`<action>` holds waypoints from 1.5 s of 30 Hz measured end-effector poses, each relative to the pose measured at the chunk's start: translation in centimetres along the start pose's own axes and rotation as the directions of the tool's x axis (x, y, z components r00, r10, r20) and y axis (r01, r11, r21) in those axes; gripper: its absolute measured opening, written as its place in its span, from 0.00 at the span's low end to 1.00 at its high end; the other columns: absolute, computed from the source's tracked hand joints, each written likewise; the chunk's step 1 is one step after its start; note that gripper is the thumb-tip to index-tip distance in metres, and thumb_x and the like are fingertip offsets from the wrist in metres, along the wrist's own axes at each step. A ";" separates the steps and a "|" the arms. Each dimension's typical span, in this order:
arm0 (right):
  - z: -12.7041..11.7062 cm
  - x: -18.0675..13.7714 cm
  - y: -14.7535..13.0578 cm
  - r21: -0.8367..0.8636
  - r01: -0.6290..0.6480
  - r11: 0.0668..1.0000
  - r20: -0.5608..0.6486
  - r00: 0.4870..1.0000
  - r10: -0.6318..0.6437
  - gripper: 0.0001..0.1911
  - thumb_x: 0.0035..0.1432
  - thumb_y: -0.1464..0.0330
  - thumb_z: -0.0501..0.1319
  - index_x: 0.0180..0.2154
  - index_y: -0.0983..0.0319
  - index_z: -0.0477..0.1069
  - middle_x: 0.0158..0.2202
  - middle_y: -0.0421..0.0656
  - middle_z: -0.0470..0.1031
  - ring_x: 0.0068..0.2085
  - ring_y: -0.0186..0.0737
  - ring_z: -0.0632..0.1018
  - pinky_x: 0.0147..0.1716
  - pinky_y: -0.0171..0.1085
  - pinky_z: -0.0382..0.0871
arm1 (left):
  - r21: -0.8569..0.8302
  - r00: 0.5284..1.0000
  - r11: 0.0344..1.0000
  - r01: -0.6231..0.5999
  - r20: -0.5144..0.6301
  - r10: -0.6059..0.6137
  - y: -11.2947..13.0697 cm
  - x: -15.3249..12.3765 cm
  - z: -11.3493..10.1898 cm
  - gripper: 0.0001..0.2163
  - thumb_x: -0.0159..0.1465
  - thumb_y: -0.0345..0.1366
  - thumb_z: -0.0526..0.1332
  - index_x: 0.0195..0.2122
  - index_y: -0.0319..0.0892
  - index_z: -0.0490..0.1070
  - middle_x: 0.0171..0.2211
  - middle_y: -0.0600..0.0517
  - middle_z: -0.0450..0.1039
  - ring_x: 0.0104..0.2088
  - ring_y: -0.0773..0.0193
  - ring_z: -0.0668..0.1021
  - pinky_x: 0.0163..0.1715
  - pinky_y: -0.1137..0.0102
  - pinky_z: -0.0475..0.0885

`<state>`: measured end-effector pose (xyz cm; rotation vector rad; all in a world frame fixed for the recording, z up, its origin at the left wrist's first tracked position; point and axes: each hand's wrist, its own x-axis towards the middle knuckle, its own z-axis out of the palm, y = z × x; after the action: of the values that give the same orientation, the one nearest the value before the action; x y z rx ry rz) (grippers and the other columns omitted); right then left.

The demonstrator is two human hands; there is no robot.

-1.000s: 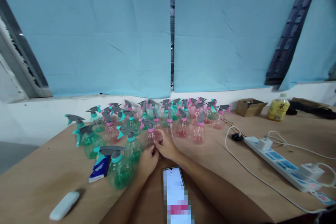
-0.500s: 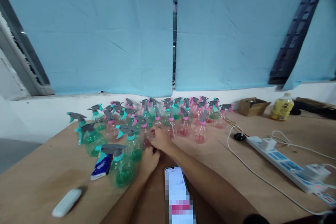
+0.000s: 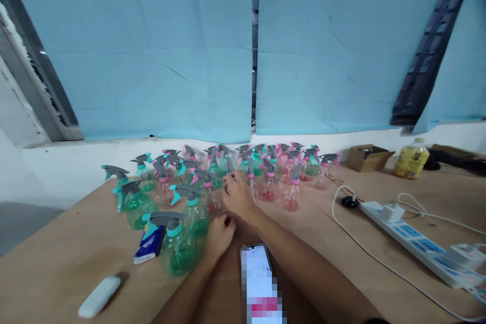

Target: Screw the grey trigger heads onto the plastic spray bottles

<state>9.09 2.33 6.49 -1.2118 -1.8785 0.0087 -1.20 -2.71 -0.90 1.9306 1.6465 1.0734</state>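
Observation:
Several small spray bottles with grey triggers, some green and some pink, stand crowded at the far middle of a wooden table (image 3: 76, 253). My right hand (image 3: 238, 196) reaches into the group, its fingers curled against a pink spray bottle (image 3: 211, 197) at the front. My left hand (image 3: 220, 235) rests on the table just behind it, fingers curled in, beside a green spray bottle (image 3: 178, 250). What the left fingers hold is hidden. A phone (image 3: 260, 283) lies between my forearms.
A white oblong object (image 3: 99, 296) lies near the front left, and a blue packet (image 3: 148, 245) sits by the green bottles. A white power strip (image 3: 413, 243) with plugs and cables runs along the right. A cardboard box (image 3: 370, 157) and a yellow bottle (image 3: 412, 158) stand at the far right.
My right hand has moved forward and deeper into the group of bottles. The pink bottle by it has shifted left and away. My left hand has stayed near the green bottle.

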 end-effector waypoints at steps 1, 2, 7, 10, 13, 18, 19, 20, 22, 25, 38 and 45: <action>-0.2 0.4 0.2 -0.006 0.002 1.000 -0.039 0.999 -0.003 0.16 0.58 0.69 0.55 0.49 0.60 0.71 0.51 0.51 0.67 0.52 0.48 0.68 0.50 0.43 0.62 | 0.005 1.000 1.000 0.001 -0.002 -0.001 0.0 0.0 0.0 0.11 0.63 0.32 0.54 0.30 0.39 0.76 0.27 0.50 0.78 0.29 0.63 0.77 0.29 0.72 0.62; -0.3 0.9 0.4 -0.011 -0.002 1.000 -0.058 0.998 0.002 0.19 0.59 0.69 0.55 0.52 0.60 0.69 0.55 0.53 0.64 0.55 0.50 0.65 0.53 0.45 0.60 | 0.006 1.000 1.000 0.004 0.000 -0.004 0.1 -0.1 0.0 0.11 0.63 0.33 0.54 0.30 0.40 0.76 0.26 0.50 0.78 0.28 0.63 0.77 0.29 0.72 0.62; 0.5 2.9 1.9 -0.025 -0.037 0.999 0.120 0.992 0.040 0.27 0.62 0.65 0.52 0.62 0.60 0.60 0.63 0.53 0.57 0.59 0.56 0.61 0.57 0.53 0.54 | -0.011 0.999 1.000 0.010 0.033 -0.009 0.1 -0.2 -0.2 0.12 0.64 0.38 0.54 0.30 0.41 0.75 0.25 0.52 0.77 0.27 0.64 0.76 0.29 0.72 0.62; 0.7 3.0 2.3 -0.047 0.013 0.999 0.211 0.978 -0.003 0.31 0.62 0.68 0.50 0.66 0.62 0.52 0.64 0.54 0.57 0.57 0.55 0.63 0.57 0.53 0.55 | -0.014 0.999 1.000 -0.005 0.053 0.005 0.1 -0.2 -0.1 0.11 0.64 0.37 0.54 0.31 0.41 0.75 0.25 0.53 0.77 0.27 0.64 0.76 0.29 0.72 0.63; 0.3 2.3 2.3 -0.062 0.084 0.995 0.178 0.981 -0.071 0.32 0.61 0.70 0.51 0.67 0.63 0.50 0.63 0.54 0.58 0.56 0.53 0.63 0.57 0.51 0.56 | -0.006 0.998 1.000 -0.018 0.062 0.019 0.2 -0.2 0.0 0.12 0.64 0.38 0.54 0.31 0.41 0.76 0.25 0.52 0.77 0.27 0.65 0.76 0.29 0.72 0.62; -0.6 1.3 2.3 -0.011 0.143 0.990 0.096 0.985 -0.141 0.30 0.61 0.73 0.50 0.65 0.62 0.54 0.57 0.52 0.64 0.55 0.49 0.64 0.57 0.49 0.57 | -0.002 0.998 1.000 0.001 0.069 -0.001 0.6 -0.3 -0.2 0.13 0.64 0.39 0.54 0.30 0.41 0.75 0.24 0.53 0.76 0.27 0.64 0.76 0.29 0.72 0.62; -0.8 1.1 2.4 0.011 0.156 0.988 0.083 0.984 -0.156 0.30 0.62 0.73 0.50 0.65 0.61 0.55 0.57 0.51 0.65 0.55 0.48 0.64 0.57 0.49 0.57 | -0.002 0.998 1.000 0.002 0.069 -0.001 0.6 -0.3 -0.2 0.13 0.64 0.39 0.54 0.29 0.41 0.75 0.24 0.53 0.76 0.27 0.64 0.76 0.29 0.72 0.62; -0.9 0.9 2.5 0.036 0.167 0.985 0.066 0.983 -0.169 0.29 0.62 0.74 0.49 0.64 0.61 0.56 0.57 0.51 0.65 0.56 0.47 0.64 0.58 0.48 0.57 | -0.005 0.998 1.000 0.000 0.065 0.000 0.6 -0.3 -0.2 0.13 0.64 0.39 0.54 0.28 0.41 0.74 0.24 0.53 0.76 0.27 0.64 0.76 0.29 0.72 0.62; -1.2 0.6 2.7 0.092 0.183 0.979 0.020 0.982 -0.186 0.27 0.62 0.74 0.49 0.62 0.61 0.60 0.56 0.50 0.66 0.57 0.45 0.65 0.58 0.47 0.57 | -0.025 0.998 1.000 -0.001 0.059 0.002 0.5 -0.2 -0.2 0.13 0.64 0.40 0.54 0.27 0.41 0.73 0.23 0.54 0.75 0.26 0.65 0.76 0.29 0.72 0.62; -1.6 -0.1 3.4 0.183 0.187 0.965 -0.045 0.982 -0.181 0.22 0.63 0.73 0.50 0.57 0.59 0.66 0.54 0.48 0.69 0.55 0.42 0.69 0.57 0.43 0.61 | -0.090 0.998 0.996 0.005 0.056 0.000 0.3 -0.2 -0.2 0.12 0.63 0.39 0.54 0.25 0.42 0.71 0.22 0.54 0.74 0.25 0.65 0.75 0.28 0.72 0.62; -2.6 -2.7 6.3 0.567 0.179 0.804 -0.312 0.950 0.008 0.23 0.57 0.66 0.62 0.54 0.59 0.62 0.45 0.47 0.72 0.46 0.41 0.75 0.48 0.41 0.70 | -0.100 0.992 0.994 -0.036 0.114 0.047 0.2 -0.4 -0.4 0.17 0.62 0.44 0.55 0.20 0.41 0.67 0.18 0.55 0.69 0.24 0.65 0.72 0.26 0.73 0.61; -2.7 -2.1 6.5 0.773 -0.073 0.630 0.084 0.996 0.012 0.19 0.54 0.68 0.61 0.49 0.59 0.71 0.39 0.42 0.76 0.38 0.38 0.76 0.40 0.37 0.70 | -0.099 0.989 0.995 -0.029 0.140 0.043 0.6 -0.5 -0.5 0.14 0.62 0.43 0.55 0.27 0.41 0.74 0.21 0.54 0.72 0.25 0.64 0.74 0.27 0.72 0.63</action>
<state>15.96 3.05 4.02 -0.6301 -1.6009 0.8308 -1.20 -3.41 -0.34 1.9338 1.4618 0.9852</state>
